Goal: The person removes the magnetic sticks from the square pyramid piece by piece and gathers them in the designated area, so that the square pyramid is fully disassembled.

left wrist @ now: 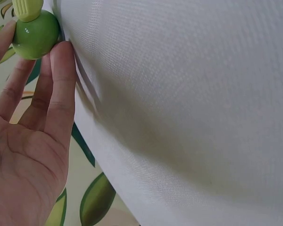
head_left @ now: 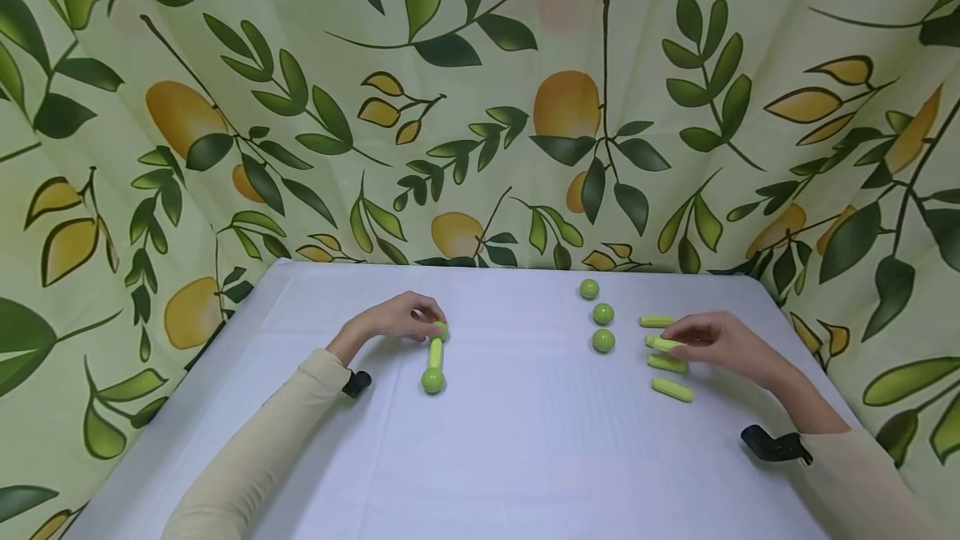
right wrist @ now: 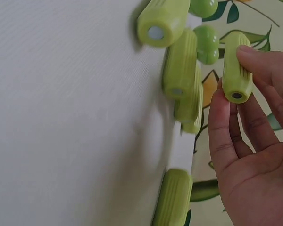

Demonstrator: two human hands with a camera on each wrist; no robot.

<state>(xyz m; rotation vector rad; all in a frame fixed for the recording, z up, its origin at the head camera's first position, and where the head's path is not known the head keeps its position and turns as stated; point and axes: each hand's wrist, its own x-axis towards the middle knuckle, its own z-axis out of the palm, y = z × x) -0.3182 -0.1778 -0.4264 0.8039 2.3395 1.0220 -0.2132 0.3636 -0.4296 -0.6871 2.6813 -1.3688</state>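
Observation:
My left hand (head_left: 401, 317) pinches a glossy green ball (left wrist: 36, 36) between thumb and fingertips. A light green ribbed magnetic rod (head_left: 436, 354) runs from that ball toward the near side, where a second green ball (head_left: 432, 380) sits at its other end. On the right, my right hand (head_left: 716, 344) holds another light green magnetic rod (right wrist: 237, 70) by thumb and fingers, raised above the table; a dark metal disc shows in its end. Around that hand lie loose rods, one farther back (head_left: 657, 321) and two nearer, a middle rod (head_left: 667, 364) and a front rod (head_left: 672, 390).
Three green balls, the middle ball (head_left: 603, 313) among them, stand in a row left of the loose rods. A white cloth covers the table (head_left: 517, 440). Behind its far edge hangs a leaf-and-fruit patterned curtain (head_left: 495, 148). Black wrist cameras are strapped at both sleeves.

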